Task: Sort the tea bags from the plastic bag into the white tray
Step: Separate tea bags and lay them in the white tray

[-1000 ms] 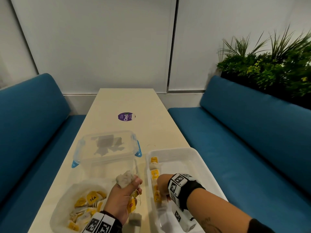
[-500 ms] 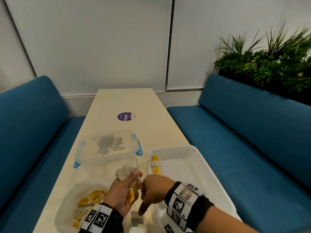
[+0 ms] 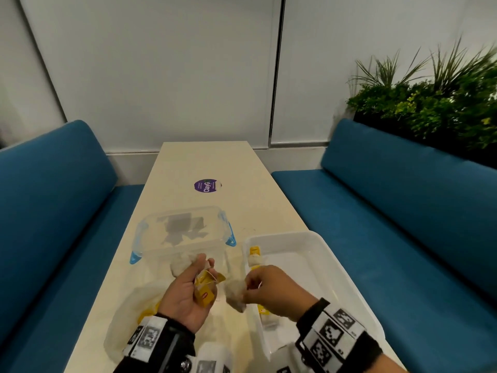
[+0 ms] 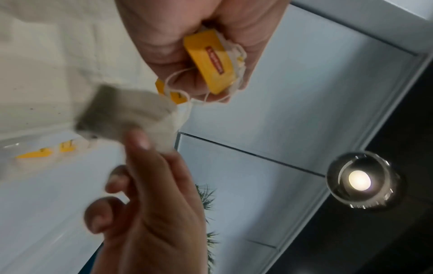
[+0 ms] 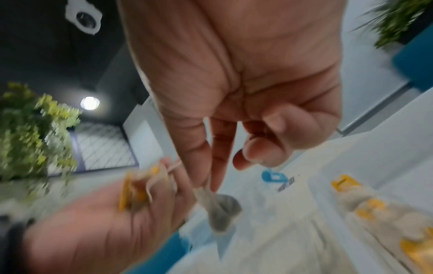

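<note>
Yellow tags (image 3: 206,290) and tangled strings are gripped in the curled left hand (image 3: 185,294), which is held palm-up over the table (image 3: 204,162), just right of the plastic bag (image 3: 126,316). A grey tea bag (image 3: 235,294) is pinched between the thumb and fingers of the right hand (image 3: 271,292) and hangs between the two hands, just left of the white tray's (image 3: 336,254) near-left rim. More tea bags (image 3: 254,255) are lined along the tray's left wall. A clear box (image 3: 183,230) with blue clips is seen farther along the table, left of the tray.
</note>
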Motion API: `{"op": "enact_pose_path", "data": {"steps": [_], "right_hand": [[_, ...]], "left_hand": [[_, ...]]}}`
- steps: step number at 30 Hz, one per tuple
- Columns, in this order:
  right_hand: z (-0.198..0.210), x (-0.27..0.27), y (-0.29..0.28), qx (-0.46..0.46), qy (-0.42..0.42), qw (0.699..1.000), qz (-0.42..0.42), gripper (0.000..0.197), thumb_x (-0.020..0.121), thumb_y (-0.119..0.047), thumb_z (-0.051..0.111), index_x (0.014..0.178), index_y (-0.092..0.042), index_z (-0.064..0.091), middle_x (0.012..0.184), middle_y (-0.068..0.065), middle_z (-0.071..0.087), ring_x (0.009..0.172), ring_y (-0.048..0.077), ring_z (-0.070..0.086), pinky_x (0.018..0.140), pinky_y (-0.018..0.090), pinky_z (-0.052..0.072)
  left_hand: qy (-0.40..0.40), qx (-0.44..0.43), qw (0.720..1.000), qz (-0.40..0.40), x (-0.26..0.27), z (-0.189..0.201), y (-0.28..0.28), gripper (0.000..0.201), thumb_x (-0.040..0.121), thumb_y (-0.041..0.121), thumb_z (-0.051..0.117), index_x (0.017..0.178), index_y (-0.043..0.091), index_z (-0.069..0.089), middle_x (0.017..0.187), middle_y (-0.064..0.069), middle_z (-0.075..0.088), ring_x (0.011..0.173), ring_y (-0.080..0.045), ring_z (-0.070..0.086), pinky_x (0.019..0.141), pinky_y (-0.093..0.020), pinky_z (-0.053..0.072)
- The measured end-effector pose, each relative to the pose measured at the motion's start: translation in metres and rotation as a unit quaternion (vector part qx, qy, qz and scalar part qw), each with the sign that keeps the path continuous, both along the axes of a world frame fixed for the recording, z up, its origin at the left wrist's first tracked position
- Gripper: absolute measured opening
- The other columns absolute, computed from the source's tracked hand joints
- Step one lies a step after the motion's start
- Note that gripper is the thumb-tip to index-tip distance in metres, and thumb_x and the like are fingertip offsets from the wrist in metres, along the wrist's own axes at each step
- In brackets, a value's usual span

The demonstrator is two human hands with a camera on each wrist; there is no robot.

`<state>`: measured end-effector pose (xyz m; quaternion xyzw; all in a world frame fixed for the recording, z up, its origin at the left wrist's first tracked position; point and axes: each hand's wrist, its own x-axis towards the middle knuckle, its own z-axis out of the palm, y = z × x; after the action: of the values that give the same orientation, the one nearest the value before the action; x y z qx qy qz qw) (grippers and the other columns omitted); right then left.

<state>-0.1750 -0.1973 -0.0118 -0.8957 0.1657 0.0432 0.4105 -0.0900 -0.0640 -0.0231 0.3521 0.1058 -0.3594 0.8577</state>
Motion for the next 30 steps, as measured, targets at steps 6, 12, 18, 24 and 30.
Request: {"op": "enact_pose_path", "data": {"steps": [6, 12, 18, 24, 30], "right_hand": [[0.021, -0.012, -0.015, 0.155, -0.077, 0.982, -0.08, 0.021, 0.088, -0.011, 0.061, 0.069, -0.016, 0.052, 0.061, -0.005, 0.05, 0.054, 0.006, 0.044, 0.043, 0.009, 0.033], [0.029, -0.016, -0.015, 0.197, -0.13, 0.967, -0.095, 0.02, 0.089, -0.011, 0.058, 0.071, -0.014, 0.051, 0.061, 0.0, 0.051, 0.05, 0.005, 0.045, 0.047, 0.016, 0.035], [0.042, -0.022, -0.015, 0.236, -0.175, 0.951, -0.098, 0.018, 0.09, -0.008, 0.055, 0.073, -0.013, 0.051, 0.061, 0.002, 0.053, 0.051, 0.008, 0.045, 0.047, 0.019, 0.035], [0.044, -0.02, -0.017, 0.259, -0.201, 0.936, -0.125, 0.014, 0.092, -0.007, 0.051, 0.079, -0.009, 0.05, 0.063, 0.005, 0.052, 0.053, 0.011, 0.044, 0.043, 0.018, 0.032], [0.043, -0.023, -0.027, 0.269, -0.244, 0.917, -0.163, 0.015, 0.093, -0.009, 0.05, 0.078, -0.009, 0.049, 0.064, 0.005, 0.051, 0.054, 0.012, 0.044, 0.043, 0.019, 0.032]], "left_hand": [[0.087, -0.034, 0.995, 0.026, -0.005, -0.011, -0.007, 0.016, 0.093, 0.02, 0.052, 0.08, 0.011, 0.053, 0.068, -0.006, 0.057, 0.046, -0.014, 0.06, 0.037, -0.02, 0.05], [0.089, -0.02, 0.995, 0.038, -0.016, -0.009, -0.017, 0.017, 0.095, 0.02, 0.049, 0.084, 0.008, 0.052, 0.082, -0.011, 0.054, 0.075, -0.021, 0.055, 0.044, -0.034, 0.055], [0.085, 0.004, 0.996, 0.03, -0.019, -0.016, -0.021, 0.015, 0.092, 0.018, 0.054, 0.082, 0.007, 0.053, 0.08, -0.013, 0.055, 0.07, -0.023, 0.058, 0.044, -0.034, 0.056], [0.075, 0.015, 0.997, -0.01, -0.026, -0.022, -0.022, 0.008, 0.083, 0.009, 0.061, 0.079, 0.003, 0.057, 0.066, -0.011, 0.06, 0.045, -0.015, 0.062, 0.04, -0.024, 0.053], [0.054, 0.007, 0.998, 0.015, -0.024, -0.021, -0.021, 0.009, 0.084, -0.002, 0.057, 0.076, 0.002, 0.057, 0.056, -0.009, 0.061, 0.045, -0.015, 0.062, 0.043, -0.024, 0.054]]}}
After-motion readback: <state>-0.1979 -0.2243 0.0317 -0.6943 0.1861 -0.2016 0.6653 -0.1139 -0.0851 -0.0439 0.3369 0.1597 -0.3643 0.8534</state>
